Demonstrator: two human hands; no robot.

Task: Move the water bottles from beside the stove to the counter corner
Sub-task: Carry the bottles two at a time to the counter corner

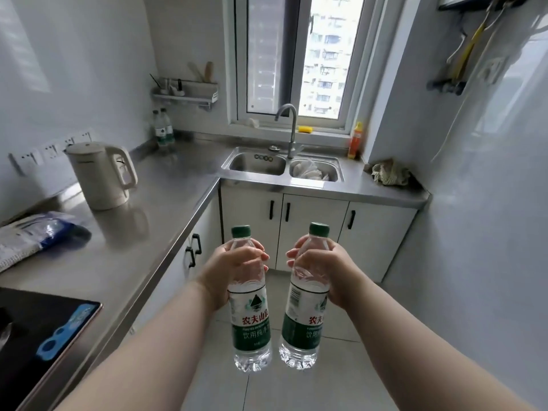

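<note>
Over open floor right of the steel counter edge (166,247), left hand (234,268) and right hand (323,271) each grip a clear green-capped bottle: left bottle (252,321), right bottle (302,327), labels reading 农夫山泉.

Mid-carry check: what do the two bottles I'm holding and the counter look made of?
Left bottle and right bottle: clear thin plastic, apparently, with glossy ribbed bases, green screw caps and printed film labels. Counter: looks like brushed stainless steel, since it dully mirrors the kettle.
</note>
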